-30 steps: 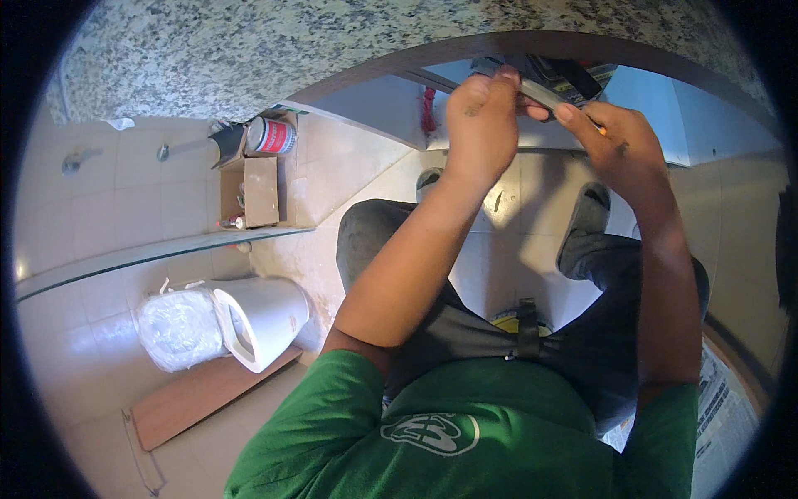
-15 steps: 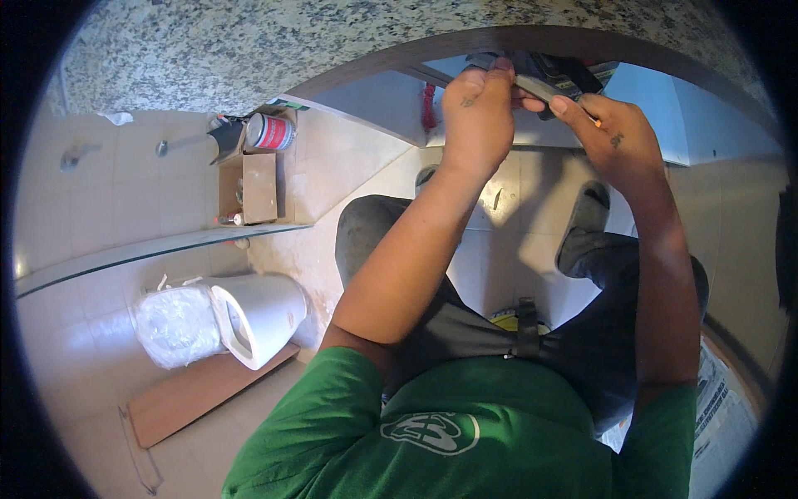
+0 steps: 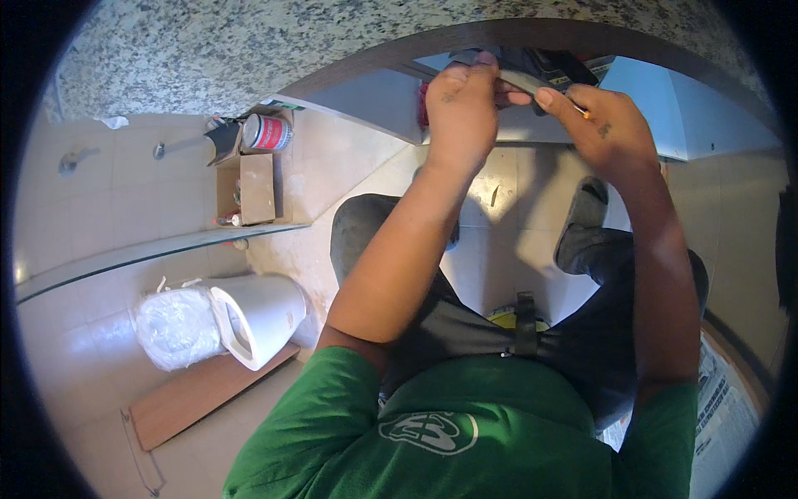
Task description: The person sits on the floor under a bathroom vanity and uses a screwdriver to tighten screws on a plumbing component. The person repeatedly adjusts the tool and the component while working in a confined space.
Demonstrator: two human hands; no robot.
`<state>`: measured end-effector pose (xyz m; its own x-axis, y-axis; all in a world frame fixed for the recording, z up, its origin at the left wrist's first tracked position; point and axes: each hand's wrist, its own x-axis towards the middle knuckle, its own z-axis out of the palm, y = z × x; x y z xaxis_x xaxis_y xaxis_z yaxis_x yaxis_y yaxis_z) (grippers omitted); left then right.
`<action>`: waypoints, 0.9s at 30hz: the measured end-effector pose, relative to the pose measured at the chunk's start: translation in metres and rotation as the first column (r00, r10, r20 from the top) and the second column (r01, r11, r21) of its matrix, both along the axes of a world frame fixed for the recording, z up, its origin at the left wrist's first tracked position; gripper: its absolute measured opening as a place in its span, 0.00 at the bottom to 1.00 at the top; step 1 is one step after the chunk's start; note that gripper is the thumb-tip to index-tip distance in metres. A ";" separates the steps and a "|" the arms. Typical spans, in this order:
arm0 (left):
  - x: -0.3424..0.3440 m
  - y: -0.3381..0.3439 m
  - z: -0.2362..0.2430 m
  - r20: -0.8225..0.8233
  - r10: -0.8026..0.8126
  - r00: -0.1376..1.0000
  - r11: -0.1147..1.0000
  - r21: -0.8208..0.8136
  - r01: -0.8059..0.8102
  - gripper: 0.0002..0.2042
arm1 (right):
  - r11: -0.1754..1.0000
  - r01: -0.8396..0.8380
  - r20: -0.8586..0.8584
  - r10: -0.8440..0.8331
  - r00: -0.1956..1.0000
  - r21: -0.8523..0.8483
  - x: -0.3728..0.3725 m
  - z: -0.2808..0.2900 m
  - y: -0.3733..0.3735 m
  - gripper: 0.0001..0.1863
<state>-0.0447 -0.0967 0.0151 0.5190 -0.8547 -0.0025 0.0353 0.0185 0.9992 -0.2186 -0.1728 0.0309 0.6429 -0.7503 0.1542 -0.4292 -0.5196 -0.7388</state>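
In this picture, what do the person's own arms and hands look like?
The arms come out of short green sleeves and are bare below them. The left hand and the right hand wear no glove; each has a small dark mark on its back. No watch or bracelet shows.

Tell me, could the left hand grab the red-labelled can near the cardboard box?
Probably not as things stand: the left hand seems busy gripping a grey strip, the red-labelled can is well off to the left, and a pale cabinet panel lies between hand and can in this view.
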 end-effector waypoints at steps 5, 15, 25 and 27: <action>-0.006 0.004 0.000 -0.091 0.019 0.996 0.998 -0.058 -0.024 0.17 | 0.999 -0.007 -0.050 0.010 0.999 0.050 -0.002 0.000 -0.001 0.26; -0.004 0.007 0.001 -0.032 0.003 0.999 0.998 -0.056 -0.005 0.17 | 0.999 0.004 -0.037 -0.002 0.999 0.040 0.001 -0.002 0.004 0.27; -0.004 0.006 0.004 -0.011 0.002 1.000 1.000 -0.030 -0.002 0.18 | 0.985 0.041 -0.019 -0.039 0.999 0.170 0.002 0.002 0.009 0.29; -0.002 0.005 0.003 -0.002 0.005 1.000 1.000 -0.014 -0.005 0.18 | 0.985 0.041 -0.028 -0.036 0.999 0.171 0.003 0.001 0.008 0.29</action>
